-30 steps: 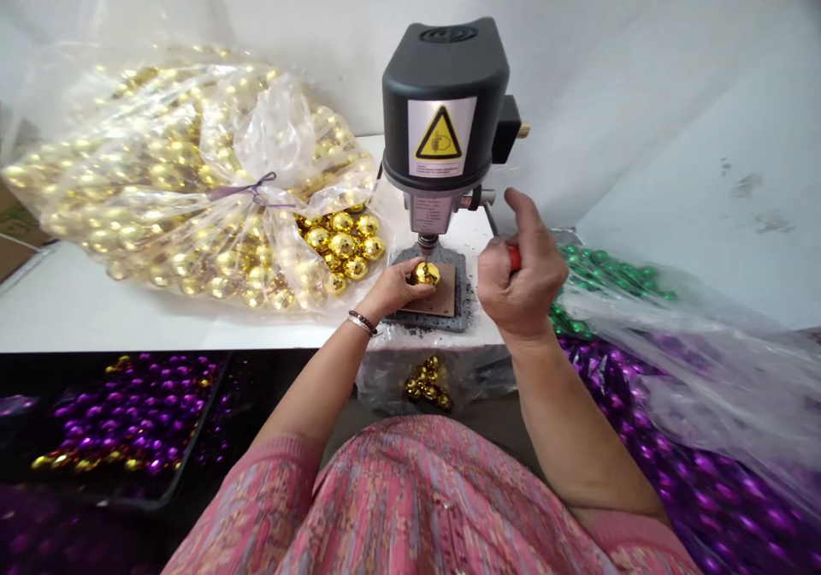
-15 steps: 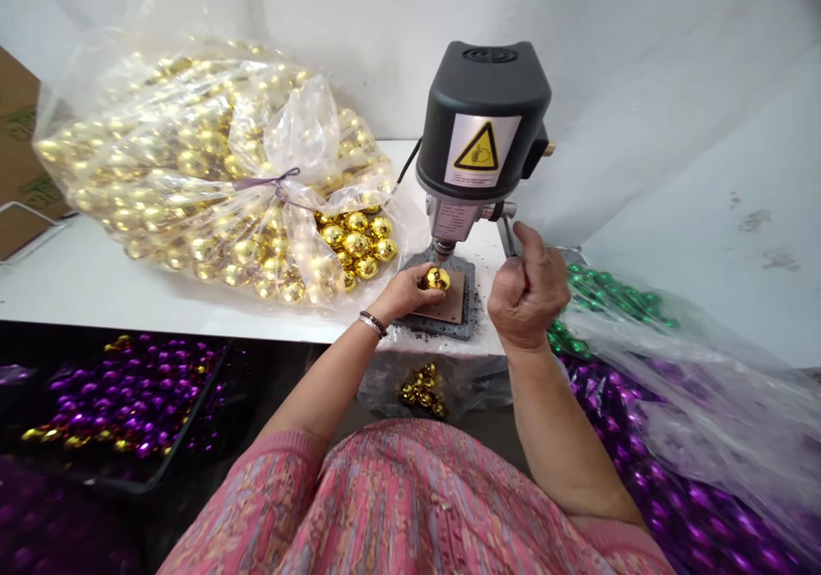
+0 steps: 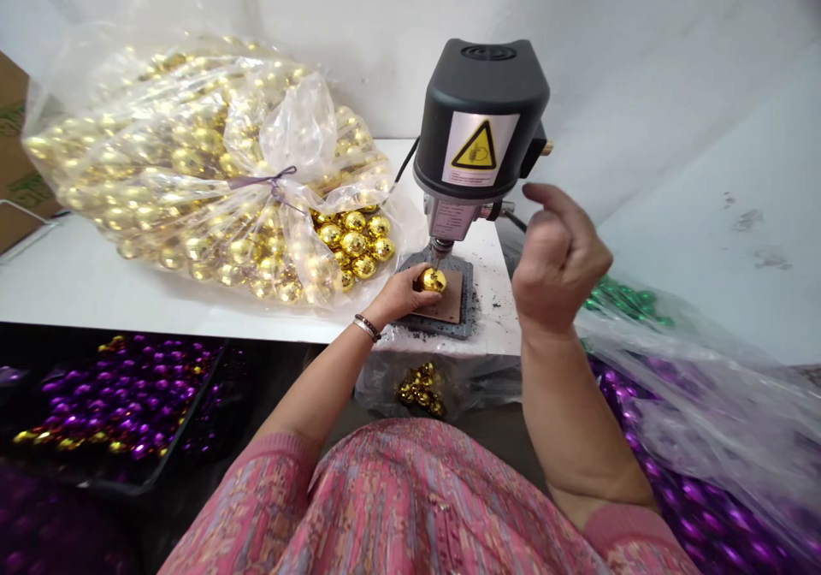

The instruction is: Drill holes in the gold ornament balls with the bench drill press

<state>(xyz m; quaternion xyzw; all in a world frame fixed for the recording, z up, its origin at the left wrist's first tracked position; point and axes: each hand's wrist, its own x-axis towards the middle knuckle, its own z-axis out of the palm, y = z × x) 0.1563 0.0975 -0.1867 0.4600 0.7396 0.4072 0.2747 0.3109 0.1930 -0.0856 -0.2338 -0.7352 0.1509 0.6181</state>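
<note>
A black bench drill [image 3: 486, 87] with a yellow warning triangle stands on the white table. Under its chuck, my left hand [image 3: 405, 294] grips a shiny gold ball [image 3: 434, 280] between thumb and fingers, over a brown board [image 3: 449, 299] on the drill's grey base. To the right of the drill, my right hand [image 3: 557, 258] is closed at the end of the feed lever [image 3: 514, 219]; its fingers hide the lever's end.
A big clear bag of gold balls [image 3: 192, 164] lies on the table [image 3: 38, 297] at left. Below are a dark crate of purple balls [image 3: 128, 395] and a small bag of gold balls [image 3: 422, 389]. Green balls [image 3: 632, 299] and purple balls [image 3: 680, 489] lie under plastic at right.
My right hand has moved right and slightly up, and the feed lever has swung outward with it. My left hand still holds the gold ball under the chuck. The view has shifted slightly.
</note>
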